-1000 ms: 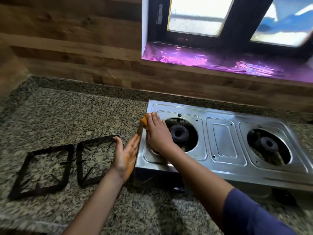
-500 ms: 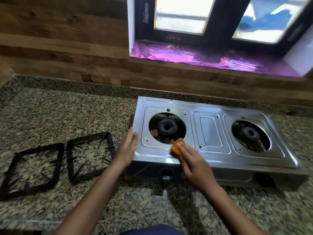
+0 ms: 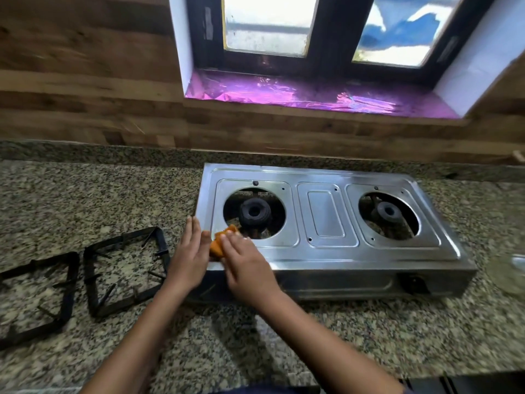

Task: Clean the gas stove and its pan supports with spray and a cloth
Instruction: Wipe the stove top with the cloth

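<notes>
A steel two-burner gas stove (image 3: 326, 220) sits on the granite counter with its pan supports taken off. Both black pan supports lie on the counter to its left, one (image 3: 126, 270) nearer the stove and one (image 3: 37, 297) at the frame's left edge. My right hand (image 3: 247, 265) presses an orange cloth (image 3: 220, 241) flat onto the stove's front left corner, beside the left burner (image 3: 254, 213). My left hand (image 3: 190, 255) rests with straight fingers against the stove's left edge, touching the cloth's side. No spray bottle is in view.
The speckled granite counter (image 3: 85, 200) runs to a wooden wall at the back. A window with a purple foil-lined sill (image 3: 312, 93) is above the stove. A clear glass object (image 3: 511, 271) shows at the right edge.
My right hand has slid the cloth from the front middle of the left burner plate leftward to the front left corner. My left hand stays against the stove's left edge.
</notes>
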A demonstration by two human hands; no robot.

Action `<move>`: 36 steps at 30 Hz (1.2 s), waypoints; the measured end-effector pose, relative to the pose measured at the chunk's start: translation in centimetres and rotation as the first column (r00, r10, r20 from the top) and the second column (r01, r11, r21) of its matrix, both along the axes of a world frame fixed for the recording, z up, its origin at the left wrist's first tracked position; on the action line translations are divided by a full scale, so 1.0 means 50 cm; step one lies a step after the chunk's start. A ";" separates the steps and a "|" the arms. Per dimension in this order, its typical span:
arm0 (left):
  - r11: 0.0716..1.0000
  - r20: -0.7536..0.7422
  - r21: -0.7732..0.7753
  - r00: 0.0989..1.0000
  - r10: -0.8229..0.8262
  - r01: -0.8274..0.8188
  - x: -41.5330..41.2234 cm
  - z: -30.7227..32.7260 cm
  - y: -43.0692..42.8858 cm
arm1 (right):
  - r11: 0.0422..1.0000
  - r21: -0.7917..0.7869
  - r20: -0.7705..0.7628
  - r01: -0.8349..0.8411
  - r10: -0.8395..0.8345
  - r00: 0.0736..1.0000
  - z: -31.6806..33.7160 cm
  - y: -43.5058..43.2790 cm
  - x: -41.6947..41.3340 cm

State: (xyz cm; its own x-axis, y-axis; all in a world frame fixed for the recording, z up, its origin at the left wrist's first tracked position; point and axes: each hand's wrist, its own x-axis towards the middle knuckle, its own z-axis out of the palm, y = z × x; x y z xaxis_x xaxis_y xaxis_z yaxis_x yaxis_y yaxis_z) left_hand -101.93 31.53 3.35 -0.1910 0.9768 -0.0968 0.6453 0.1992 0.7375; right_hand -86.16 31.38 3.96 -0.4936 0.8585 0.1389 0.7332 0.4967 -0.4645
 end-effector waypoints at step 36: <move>0.986 0.835 -0.159 0.528 0.156 -0.041 -0.040 0.031 -0.017 | 0.896 0.132 0.106 -0.425 0.413 0.905 -0.012 -0.004 0.160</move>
State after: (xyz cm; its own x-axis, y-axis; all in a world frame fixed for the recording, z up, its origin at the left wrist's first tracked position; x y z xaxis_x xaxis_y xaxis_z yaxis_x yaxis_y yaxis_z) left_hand -103.91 30.67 4.92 -0.0585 0.9289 -0.3658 -0.2926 0.3344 0.8959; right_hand -78.18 31.20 3.38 -0.8166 0.5424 0.1975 0.4713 0.8241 -0.3143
